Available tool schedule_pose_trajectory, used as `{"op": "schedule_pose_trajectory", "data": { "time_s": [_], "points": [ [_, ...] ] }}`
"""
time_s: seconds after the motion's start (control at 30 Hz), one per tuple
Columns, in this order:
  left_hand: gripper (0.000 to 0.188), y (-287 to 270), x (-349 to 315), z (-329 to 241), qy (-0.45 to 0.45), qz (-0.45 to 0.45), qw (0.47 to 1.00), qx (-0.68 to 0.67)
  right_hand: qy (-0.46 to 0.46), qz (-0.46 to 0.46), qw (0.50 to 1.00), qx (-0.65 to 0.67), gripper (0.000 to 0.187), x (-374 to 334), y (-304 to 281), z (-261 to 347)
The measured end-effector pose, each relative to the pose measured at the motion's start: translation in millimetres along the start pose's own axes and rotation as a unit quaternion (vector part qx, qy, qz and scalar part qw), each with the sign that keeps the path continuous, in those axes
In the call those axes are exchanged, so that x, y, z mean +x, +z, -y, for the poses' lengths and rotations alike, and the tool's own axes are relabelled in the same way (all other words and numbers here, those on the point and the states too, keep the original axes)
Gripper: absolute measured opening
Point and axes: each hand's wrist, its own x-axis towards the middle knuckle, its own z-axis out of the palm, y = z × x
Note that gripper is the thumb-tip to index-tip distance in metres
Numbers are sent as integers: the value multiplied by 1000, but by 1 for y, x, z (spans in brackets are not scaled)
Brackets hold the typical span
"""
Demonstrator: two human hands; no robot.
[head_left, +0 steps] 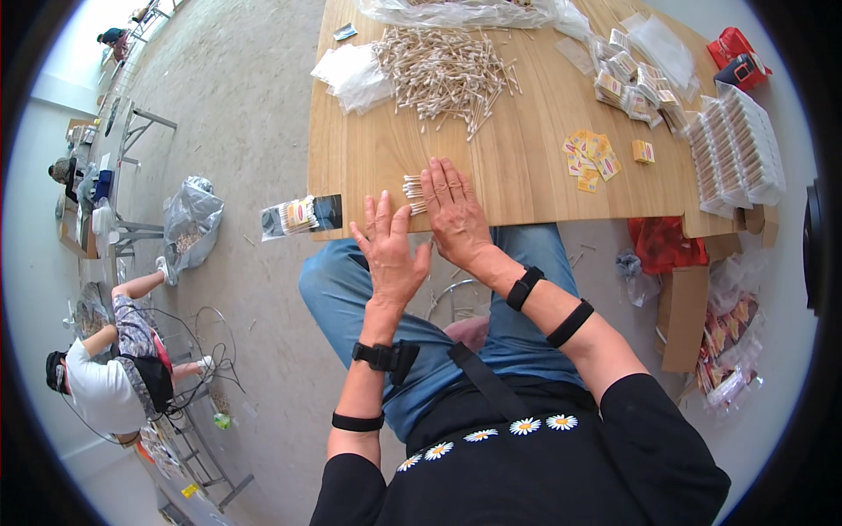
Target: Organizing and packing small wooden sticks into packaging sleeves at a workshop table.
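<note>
A small row of cotton swabs (412, 188) lies on the wooden table near its front edge, partly hidden under my right hand (453, 210). That hand rests flat over the swabs with its fingers stretched out close together. Just left of it is my left hand (391, 256), fingers spread, its fingertips by the tips of the same swabs. Neither hand grips anything. To the left, a clear packet of cotton swabs (298, 215) with a yellow-and-white label lies across the table's left corner beside a black object (329, 211).
Farther back lies a big heap of loose cotton swabs (447, 74) beside clear bags (355, 79). On the right are yellow cards (595, 156), small boxes (636, 77) and stacked swab packs (735, 149). A cardboard box (682, 320) stands below. Another person (110, 386) sits at left.
</note>
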Motion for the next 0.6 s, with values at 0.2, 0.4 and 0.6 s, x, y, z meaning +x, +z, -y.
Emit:
{"op": "schedule_pose_trajectory", "data": {
  "time_s": [0.2, 0.4, 0.6],
  "points": [
    [46, 4, 13, 6, 5, -32, 999, -16, -2, 3, 1000, -19, 82, 0, 3, 2],
    [40, 10, 14, 10, 7, -36, 999, -13, 0, -4, 1000, -6, 78, 0, 4, 1],
    [35, 9, 17, 12, -3, -41, 999, -34, 0, -6, 1000, -3, 80, -1, 6, -1]
  ]
}}
